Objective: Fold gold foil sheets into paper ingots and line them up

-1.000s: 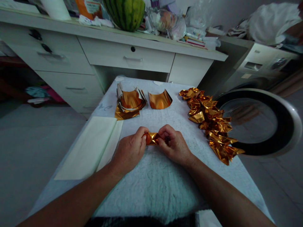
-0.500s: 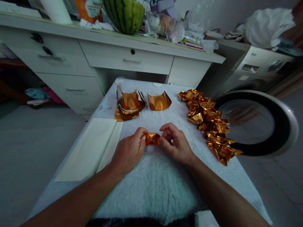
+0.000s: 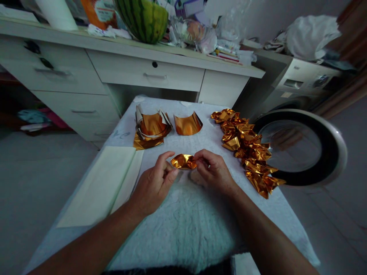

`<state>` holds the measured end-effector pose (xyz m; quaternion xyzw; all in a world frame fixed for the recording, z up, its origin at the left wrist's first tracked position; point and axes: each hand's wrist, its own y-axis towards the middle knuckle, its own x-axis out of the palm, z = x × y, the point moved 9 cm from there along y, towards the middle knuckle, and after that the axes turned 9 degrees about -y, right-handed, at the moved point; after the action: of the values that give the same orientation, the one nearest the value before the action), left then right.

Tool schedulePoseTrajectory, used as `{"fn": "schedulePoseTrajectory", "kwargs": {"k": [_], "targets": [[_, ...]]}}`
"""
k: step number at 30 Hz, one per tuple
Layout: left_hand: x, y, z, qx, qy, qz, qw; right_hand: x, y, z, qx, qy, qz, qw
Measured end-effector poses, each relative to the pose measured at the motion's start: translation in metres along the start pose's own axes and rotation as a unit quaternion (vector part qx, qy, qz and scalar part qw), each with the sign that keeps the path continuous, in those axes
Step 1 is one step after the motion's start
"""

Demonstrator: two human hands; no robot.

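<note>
A small folded piece of shiny gold foil paper (image 3: 184,161), boat-shaped with pointed ends, is held just over the cloth-covered table. My right hand (image 3: 214,171) pinches its right end between thumb and fingers. At the other end, my left hand (image 3: 155,185) has its thumb and forefinger apart around the tip, with no grip on it showing. Beyond the hands lie a single curved gold foil sheet (image 3: 188,124) and a stack of curled foil sheets (image 3: 153,126). Several folded gold foil pieces (image 3: 243,147) form a long heap on the right.
Pale folded paper (image 3: 97,187) lies along the table's left side. The light blue cloth (image 3: 183,225) covers the tabletop. Behind stands a white drawer cabinet (image 3: 155,72) carrying a cut watermelon (image 3: 143,21) and plastic bags. A washing machine's open door (image 3: 342,149) is at the right.
My left hand has let go of the folded foil's left end and its fingers have spread. My right hand has closed on the right end. The foil piece has turned and opened out slightly.
</note>
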<state>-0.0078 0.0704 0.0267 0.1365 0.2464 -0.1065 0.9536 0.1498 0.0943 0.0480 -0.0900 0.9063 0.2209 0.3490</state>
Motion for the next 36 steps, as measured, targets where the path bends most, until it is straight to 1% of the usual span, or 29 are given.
{"fn": "schedulePoseTrajectory", "kwargs": {"k": [3, 6, 10, 13, 17, 18, 22, 24, 27, 31, 33, 36], "targets": [[0.002, 0.000, -0.002, 0.008, -0.006, -0.004, 1.000, -0.010, 0.003, 0.005, 0.004, -0.037, 0.023, 0.999], [0.004, 0.000, -0.003, 0.012, -0.001, -0.010, 1.000, -0.023, 0.005, 0.011, 0.026, -0.064, 0.054, 0.996], [0.006, 0.000, -0.003, 0.026, 0.012, -0.015, 0.999, -0.050, 0.005, 0.020, 0.068, -0.102, 0.125, 0.985], [0.006, -0.001, -0.004, 0.028, 0.017, -0.015, 0.999, -0.080, 0.000, 0.031, 0.105, -0.135, 0.190, 0.967], [0.008, -0.001, -0.005, 0.034, 0.025, -0.016, 0.999, -0.135, -0.016, 0.046, 0.165, -0.182, 0.299, 0.922], [0.008, -0.001, -0.005, 0.037, 0.028, -0.018, 0.999, -0.148, -0.019, 0.048, 0.177, -0.205, 0.315, 0.910], [0.011, -0.002, -0.005, 0.049, 0.043, -0.024, 0.998, -0.187, -0.023, 0.059, 0.239, -0.313, 0.322, 0.861], [0.011, -0.002, -0.006, 0.052, 0.047, -0.025, 0.997, -0.196, -0.019, 0.065, 0.254, -0.352, 0.300, 0.850], [0.012, -0.002, -0.007, 0.050, 0.047, -0.028, 0.997, -0.202, -0.013, 0.072, 0.266, -0.393, 0.276, 0.836], [0.011, -0.001, -0.008, 0.049, 0.048, -0.028, 0.997, -0.202, -0.008, 0.081, 0.261, -0.432, 0.246, 0.827], [0.011, -0.001, -0.007, 0.050, 0.048, -0.029, 0.997, -0.201, -0.007, 0.082, 0.250, -0.444, 0.244, 0.825], [0.012, -0.002, -0.007, 0.051, 0.048, -0.030, 0.997, -0.202, -0.010, 0.078, 0.231, -0.454, 0.261, 0.820]]}}
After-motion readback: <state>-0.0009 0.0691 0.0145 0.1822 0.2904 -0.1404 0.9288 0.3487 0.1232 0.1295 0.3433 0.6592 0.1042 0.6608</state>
